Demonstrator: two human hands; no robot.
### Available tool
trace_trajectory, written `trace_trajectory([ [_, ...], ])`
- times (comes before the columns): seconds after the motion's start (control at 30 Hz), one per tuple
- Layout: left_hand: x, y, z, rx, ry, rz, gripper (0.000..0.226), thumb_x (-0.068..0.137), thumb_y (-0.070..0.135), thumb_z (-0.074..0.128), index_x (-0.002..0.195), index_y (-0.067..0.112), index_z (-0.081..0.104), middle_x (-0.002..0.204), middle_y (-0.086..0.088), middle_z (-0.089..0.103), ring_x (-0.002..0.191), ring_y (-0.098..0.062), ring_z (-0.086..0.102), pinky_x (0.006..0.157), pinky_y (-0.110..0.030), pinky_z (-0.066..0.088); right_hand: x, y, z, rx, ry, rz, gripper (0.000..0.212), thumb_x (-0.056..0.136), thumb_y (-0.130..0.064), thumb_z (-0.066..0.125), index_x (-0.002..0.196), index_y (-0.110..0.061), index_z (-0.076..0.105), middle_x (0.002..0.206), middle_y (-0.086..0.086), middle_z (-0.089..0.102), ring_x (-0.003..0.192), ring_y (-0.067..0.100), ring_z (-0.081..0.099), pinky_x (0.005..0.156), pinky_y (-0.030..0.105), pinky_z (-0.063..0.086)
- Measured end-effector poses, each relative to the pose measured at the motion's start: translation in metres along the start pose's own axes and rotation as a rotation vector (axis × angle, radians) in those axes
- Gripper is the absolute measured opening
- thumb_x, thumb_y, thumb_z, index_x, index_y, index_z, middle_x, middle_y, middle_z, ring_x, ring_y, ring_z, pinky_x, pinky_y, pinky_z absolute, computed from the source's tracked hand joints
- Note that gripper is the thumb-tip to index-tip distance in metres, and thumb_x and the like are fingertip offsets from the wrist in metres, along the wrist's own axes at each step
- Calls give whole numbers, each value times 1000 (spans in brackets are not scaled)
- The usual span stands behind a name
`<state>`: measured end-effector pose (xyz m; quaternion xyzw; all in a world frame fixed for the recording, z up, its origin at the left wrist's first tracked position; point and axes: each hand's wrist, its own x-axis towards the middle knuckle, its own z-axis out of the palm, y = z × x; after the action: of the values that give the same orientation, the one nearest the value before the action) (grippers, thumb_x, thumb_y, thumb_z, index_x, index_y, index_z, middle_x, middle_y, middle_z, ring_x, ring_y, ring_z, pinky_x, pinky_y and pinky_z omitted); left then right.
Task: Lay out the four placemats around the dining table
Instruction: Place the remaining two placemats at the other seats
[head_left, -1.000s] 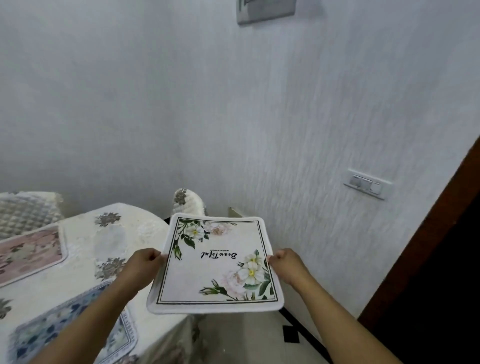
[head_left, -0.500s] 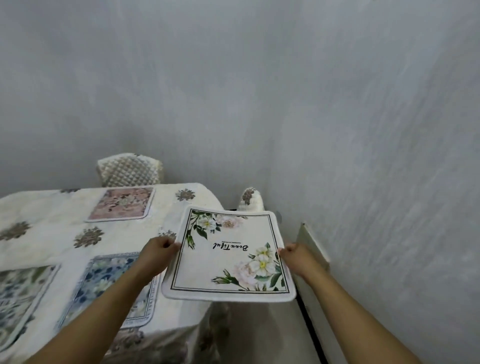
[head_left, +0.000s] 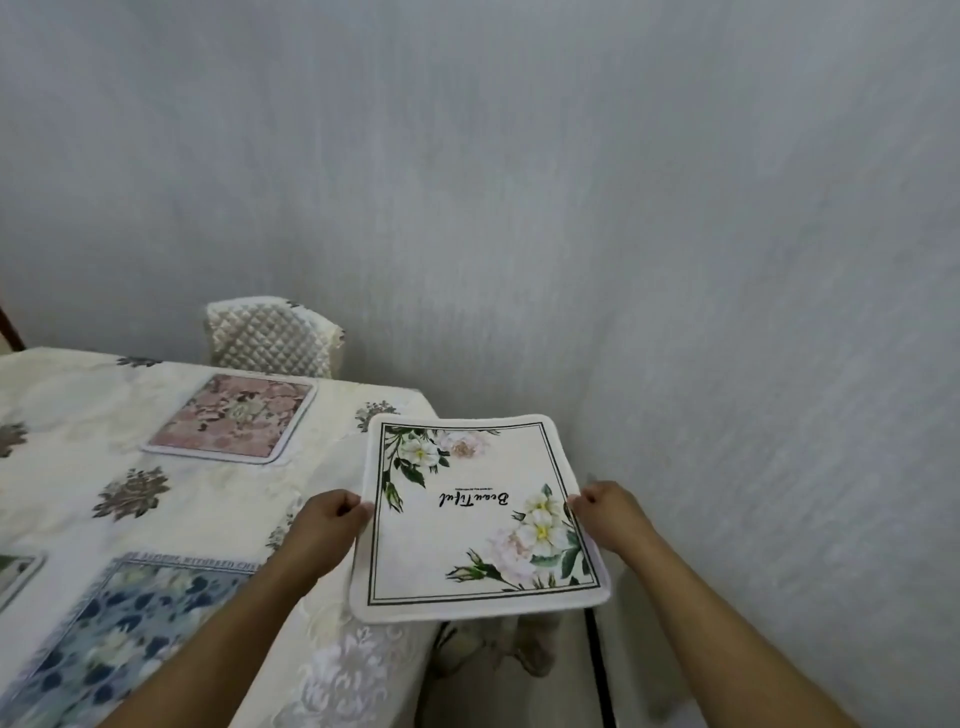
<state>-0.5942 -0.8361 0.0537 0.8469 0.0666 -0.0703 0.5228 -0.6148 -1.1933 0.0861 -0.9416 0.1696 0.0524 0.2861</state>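
Four placemats counted. Left hand (head_left: 326, 525) and right hand (head_left: 608, 514) each pinch a side edge of the white floral placemat (head_left: 467, 519), held over the dining table (head_left: 78, 415) corner. On the table: blue placemat (head_left: 130, 623) nearest, a third placemat (head_left: 15, 571) cut off at frame edge, pink placemat (head_left: 234, 415) farthest. One quilted chair (head_left: 272, 338) behind.

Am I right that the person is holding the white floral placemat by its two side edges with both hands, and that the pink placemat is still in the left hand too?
Not quite. In the head view both hands, left hand and right hand, do hold the white floral placemat by its side edges, but the pink placemat lies flat on the table, not in the left hand.
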Motion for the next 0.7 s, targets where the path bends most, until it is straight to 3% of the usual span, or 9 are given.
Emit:
trace_trajectory([
  [0.17,29,-7,14,-46,139,-112,31,91,23,63,62,16,55,54,0,50,50,-17,47,54,-33,41,104,-29,12,-136,-73,-153,35,89,-29,52,59,-12,52,69,9,65,72,29,61,63,31,43],
  [0.3,42,-8,34,-83,287,-209,33,92,25,61,61,18,51,56,-4,49,54,-18,46,59,-32,39,195,-65,30,-200,-185,-330,29,91,-28,51,81,-4,64,85,19,70,81,34,64,66,32,40],
  [0.47,48,4,75,-140,525,-329,38,92,20,61,60,20,40,58,-1,41,54,-15,38,55,-30,29,278,-111,54,-279,-331,-562,23,93,-28,52,80,-10,61,89,18,69,79,29,62,67,31,41],
  [0.57,53,6,98,-159,623,-408,36,92,22,61,63,19,41,62,-2,40,58,-16,38,57,-31,28,308,-143,72,-359,-387,-668,29,94,-26,51,90,-1,66,94,22,69,75,29,55,66,31,39],
  [0.7,69,-5,116,-226,743,-510,35,91,25,61,64,20,40,64,1,42,59,-14,40,55,-30,30,332,-186,104,-431,-437,-771,28,94,-23,51,88,-1,66,97,23,69,88,35,63,68,30,40],
])
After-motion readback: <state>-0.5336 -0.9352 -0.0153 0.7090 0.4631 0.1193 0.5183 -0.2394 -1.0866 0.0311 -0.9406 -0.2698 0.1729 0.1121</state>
